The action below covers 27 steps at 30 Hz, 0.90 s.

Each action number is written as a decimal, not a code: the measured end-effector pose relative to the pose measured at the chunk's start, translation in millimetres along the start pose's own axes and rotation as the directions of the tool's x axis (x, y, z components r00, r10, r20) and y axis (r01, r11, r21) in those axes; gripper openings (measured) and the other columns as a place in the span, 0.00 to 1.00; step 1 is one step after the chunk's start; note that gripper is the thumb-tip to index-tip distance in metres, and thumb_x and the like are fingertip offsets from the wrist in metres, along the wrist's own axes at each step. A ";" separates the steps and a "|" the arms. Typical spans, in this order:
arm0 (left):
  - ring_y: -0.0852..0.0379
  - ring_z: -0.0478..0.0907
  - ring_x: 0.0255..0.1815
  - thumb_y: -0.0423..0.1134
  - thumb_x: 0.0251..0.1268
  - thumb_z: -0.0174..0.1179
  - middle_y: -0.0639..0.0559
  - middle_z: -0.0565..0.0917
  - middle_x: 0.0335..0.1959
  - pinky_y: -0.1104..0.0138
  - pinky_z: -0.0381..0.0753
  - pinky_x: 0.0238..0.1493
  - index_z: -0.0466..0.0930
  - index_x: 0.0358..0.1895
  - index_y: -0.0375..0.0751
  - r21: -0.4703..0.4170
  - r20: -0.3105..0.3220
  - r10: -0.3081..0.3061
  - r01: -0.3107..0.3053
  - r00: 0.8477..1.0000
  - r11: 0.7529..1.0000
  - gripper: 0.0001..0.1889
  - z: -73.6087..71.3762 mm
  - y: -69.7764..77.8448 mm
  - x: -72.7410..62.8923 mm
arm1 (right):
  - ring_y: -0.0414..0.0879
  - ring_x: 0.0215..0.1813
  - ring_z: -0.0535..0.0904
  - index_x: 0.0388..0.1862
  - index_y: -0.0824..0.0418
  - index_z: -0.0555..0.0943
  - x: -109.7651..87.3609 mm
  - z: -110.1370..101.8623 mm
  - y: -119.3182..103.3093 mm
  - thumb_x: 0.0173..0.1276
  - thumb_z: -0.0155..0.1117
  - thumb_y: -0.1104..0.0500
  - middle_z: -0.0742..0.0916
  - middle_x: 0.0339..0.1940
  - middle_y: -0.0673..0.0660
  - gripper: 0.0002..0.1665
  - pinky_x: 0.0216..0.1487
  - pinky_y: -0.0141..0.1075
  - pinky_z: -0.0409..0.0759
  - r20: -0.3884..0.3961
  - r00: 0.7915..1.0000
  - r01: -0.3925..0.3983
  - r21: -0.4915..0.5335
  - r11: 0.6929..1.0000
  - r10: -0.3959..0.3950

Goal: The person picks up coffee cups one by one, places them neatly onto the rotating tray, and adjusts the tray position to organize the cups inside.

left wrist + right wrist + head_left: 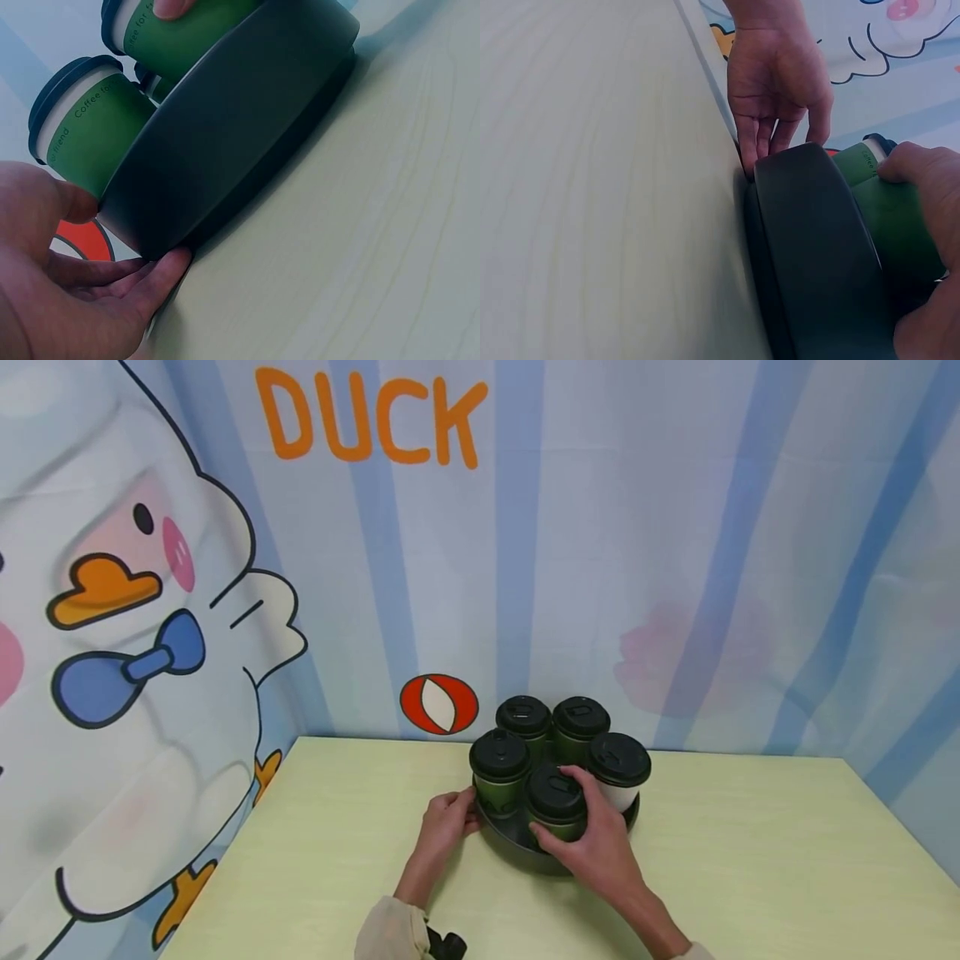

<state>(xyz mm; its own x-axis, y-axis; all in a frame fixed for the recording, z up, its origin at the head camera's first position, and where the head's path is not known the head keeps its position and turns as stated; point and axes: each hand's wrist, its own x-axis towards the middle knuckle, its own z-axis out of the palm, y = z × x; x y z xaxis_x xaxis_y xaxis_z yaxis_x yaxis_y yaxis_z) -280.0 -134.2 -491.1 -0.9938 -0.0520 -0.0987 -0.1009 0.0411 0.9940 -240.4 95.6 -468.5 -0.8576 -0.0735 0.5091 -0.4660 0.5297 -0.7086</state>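
Observation:
A round black tray (pixel 525 853) with a raised wall stands on the table, bearing several lidded paper coffee cups. My left hand (pixel 444 828) grips the tray's left edge; in the left wrist view, its thumb is by the rim and its fingertips touch the bottom edge. My right hand (pixel 600 843) holds the front green coffee cup (pixel 896 225) between thumb and fingers, with a fingertip at its black lid (pixel 553 792). That cup stands upright in the tray. Beside it is a green cup (pixel 498 793) at the left, nearest my left hand.
Two more green cups, the back left one (pixel 523 718) and the back right one (pixel 579 722), stand behind. A white cup (pixel 618 797) with a black lid is at the right. The pale yellow table (pixel 337 827) ends at a duck-printed curtain (pixel 570 527).

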 end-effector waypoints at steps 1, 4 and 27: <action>0.57 0.85 0.38 0.44 0.80 0.52 0.44 0.87 0.40 0.63 0.87 0.45 0.80 0.53 0.20 -0.002 0.000 -0.003 0.003 1.000 1.000 0.24 -0.5 -0.3 0.1 | 0.49 0.61 0.81 0.73 0.52 0.69 0.3 0.3 0.0 0.54 0.86 0.53 0.81 0.66 0.52 0.51 0.60 0.53 0.80 0.002 1.000 0.009 -0.006 1.000 -0.009; 0.58 0.85 0.38 0.45 0.80 0.52 0.43 0.86 0.40 0.64 0.87 0.46 0.80 0.53 0.21 0.000 0.003 -0.009 0.009 1.000 1.000 0.24 -2.0 -1.6 0.4 | 0.50 0.60 0.82 0.73 0.51 0.69 0.7 1.3 0.1 0.53 0.87 0.54 0.81 0.65 0.53 0.51 0.59 0.53 0.81 0.005 1.000 0.030 -0.022 0.999 -0.030; 0.57 0.83 0.39 0.46 0.82 0.49 0.42 0.85 0.43 0.62 0.87 0.46 0.78 0.57 0.22 0.045 0.001 -0.043 0.043 0.999 0.998 0.25 -10.0 -6.7 -0.5 | 0.59 0.64 0.81 0.81 0.41 0.60 3.0 -7.1 -5.4 0.54 0.81 0.33 0.78 0.71 0.60 0.61 0.58 0.58 0.80 0.189 0.980 -0.042 -0.131 0.990 0.066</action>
<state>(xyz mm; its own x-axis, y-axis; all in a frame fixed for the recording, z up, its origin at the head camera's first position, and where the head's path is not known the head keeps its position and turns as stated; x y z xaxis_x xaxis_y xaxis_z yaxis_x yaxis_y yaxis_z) -278.4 -144.4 -497.2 -0.9886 -0.0529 -0.1411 -0.1452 0.0835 0.9859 -238.9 98.5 -459.7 -0.9122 -0.1963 0.3596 -0.3972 0.6386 -0.6591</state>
